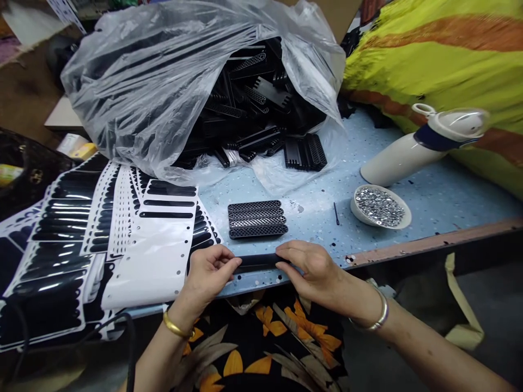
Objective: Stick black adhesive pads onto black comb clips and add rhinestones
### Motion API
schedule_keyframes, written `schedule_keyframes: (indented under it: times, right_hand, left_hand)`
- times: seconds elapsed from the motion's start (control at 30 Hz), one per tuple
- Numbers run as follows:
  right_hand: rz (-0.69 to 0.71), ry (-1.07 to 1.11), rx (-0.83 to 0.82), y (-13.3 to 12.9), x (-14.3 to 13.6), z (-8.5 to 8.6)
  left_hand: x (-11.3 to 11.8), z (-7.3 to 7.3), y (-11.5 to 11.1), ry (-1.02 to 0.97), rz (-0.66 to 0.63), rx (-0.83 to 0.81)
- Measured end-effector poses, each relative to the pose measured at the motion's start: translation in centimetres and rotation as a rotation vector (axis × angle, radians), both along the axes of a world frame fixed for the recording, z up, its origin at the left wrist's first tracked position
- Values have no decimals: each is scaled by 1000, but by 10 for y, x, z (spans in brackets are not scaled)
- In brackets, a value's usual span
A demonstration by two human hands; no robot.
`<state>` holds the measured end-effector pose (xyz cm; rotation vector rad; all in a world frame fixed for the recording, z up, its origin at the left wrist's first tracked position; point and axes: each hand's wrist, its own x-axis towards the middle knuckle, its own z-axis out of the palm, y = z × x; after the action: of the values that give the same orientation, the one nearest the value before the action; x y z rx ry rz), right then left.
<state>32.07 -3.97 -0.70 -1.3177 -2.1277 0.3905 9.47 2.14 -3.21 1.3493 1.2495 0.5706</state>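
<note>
A narrow black strip (258,260) is held level near the table's front edge, one end in each hand. My left hand (210,270) pinches its left end between thumb and fingers. Its right end is gripped by my right hand (308,268), fingers above and thumb below. Just beyond the strip, several black pieces with a lattice pattern (257,219) lie side by side on the blue speckled table (302,239). Sheets of black adhesive strips (167,202) lie to the left, the nearest one close to my left hand.
A clear plastic bag (151,87) at the back holds many black parts (253,98). On the right are a bowl of small metal pieces (379,207), a white bottle (402,158), a thin black stick (336,213) and a yellow-and-orange cloth (441,60).
</note>
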Motion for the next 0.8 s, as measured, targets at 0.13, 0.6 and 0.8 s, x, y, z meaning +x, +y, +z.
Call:
schedule_keyframes:
  times: [0.13, 0.6, 0.8]
  right_hand:
    - [-15, 36, -23, 0, 1, -3]
    - [-12, 248, -72, -3, 14, -20]
    - [13, 208, -33, -7, 12, -21]
  left_hand:
    - [4, -1, -3, 19, 25, 64]
    - [2, 2, -6, 57, 46, 104]
    - [1, 3, -3, 51, 23, 53]
